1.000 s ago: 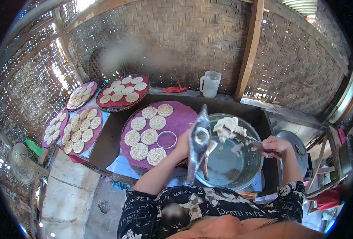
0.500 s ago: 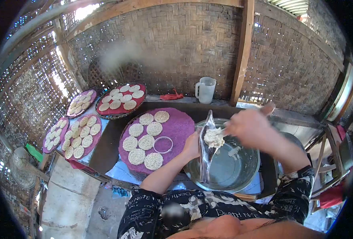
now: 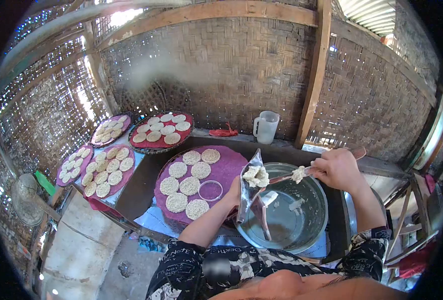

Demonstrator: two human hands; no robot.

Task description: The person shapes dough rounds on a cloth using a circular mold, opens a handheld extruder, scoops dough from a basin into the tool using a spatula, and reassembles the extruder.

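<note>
My left hand grips a shiny clear plastic bag held open above the left rim of a metal basin. A lump of pale, sticky dough sits in the bag's mouth. My right hand is closed around a wooden spatula, whose far end reaches to the bag. More dough clings to the spatula near my fingers. Smears of dough line the basin. Left of my left hand, a white ring lies on a round tray with purple cloth, beside several flat, grainy rounds.
Farther left stand several more cloth-covered trays of rounds, including a red one. A plastic measuring jug and a red plastic bag are on the ledge by the woven wall. A wooden post rises behind the basin.
My right hand has drawn back to the right from the bag, bringing the spatula into clear view. The bag has opened wider, with a flap now hanging over the basin. The camera view has shifted slightly.
</note>
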